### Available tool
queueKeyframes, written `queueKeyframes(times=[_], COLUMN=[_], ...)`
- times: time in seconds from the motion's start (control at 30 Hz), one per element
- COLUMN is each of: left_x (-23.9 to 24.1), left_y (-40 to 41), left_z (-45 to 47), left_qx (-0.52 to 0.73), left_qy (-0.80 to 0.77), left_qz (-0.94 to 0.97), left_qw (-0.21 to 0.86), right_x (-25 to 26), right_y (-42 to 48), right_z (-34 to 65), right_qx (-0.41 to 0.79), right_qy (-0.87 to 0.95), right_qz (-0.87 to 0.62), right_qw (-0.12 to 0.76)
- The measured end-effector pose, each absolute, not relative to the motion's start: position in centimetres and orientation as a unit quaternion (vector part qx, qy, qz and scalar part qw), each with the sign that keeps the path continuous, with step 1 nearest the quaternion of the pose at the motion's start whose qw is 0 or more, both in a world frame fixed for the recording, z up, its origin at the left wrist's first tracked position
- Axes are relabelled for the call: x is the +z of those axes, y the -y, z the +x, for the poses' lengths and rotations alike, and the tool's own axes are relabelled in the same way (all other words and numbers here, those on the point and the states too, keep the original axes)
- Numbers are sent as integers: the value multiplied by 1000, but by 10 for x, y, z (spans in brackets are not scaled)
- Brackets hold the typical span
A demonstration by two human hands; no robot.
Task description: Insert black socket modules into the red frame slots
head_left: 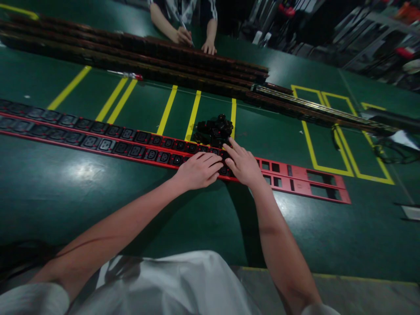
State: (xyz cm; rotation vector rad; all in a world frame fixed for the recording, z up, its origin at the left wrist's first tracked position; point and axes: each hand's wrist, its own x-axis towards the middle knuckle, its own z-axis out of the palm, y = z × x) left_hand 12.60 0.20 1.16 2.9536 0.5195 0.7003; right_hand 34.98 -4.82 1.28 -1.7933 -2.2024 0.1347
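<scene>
Two long red panels [305, 183] lie side by side across the green table, their left stretch filled with black sockets [98, 143], the right end showing bare cut-outs. My left hand [198, 169] lies flat on the panels, fingers stretched out to the right. My right hand [241, 164] presses down beside it, fingers bent onto a black socket at the last filled slot. A small heap of loose black sockets [215, 129] sits just behind my right hand's fingertips.
Long dark strips [138, 57] are stacked along the far side, where another person's hands [193, 39] work with a tool. A red-handled screwdriver [126, 75] lies near them. Yellow lines [167, 109] mark the table. Cables [390, 148] lie at the right.
</scene>
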Motion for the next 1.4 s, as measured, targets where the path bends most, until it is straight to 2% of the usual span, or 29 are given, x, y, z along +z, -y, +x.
queueKeyframes(times=[0.07,0.3,0.53,0.83,1.4], left_x=[12,14,13,13,12], left_y=[-2,-1,-2,-2,-2], left_z=[126,126,126,125,125], left_qx=[227,216,215,214,216], left_qy=[-170,-171,-168,-165,-166], left_qz=[958,960,961,962,962], left_qw=[33,44,41,36,37], right_x=[13,13,9,9,5], right_y=[48,49,47,44,44], right_z=[349,351,351,357,362], right_qx=[52,27,36,-4,-30], right_qy=[765,730,704,654,653], right_qz=[-628,-656,-680,-676,-659], right_qw=[136,190,202,339,372])
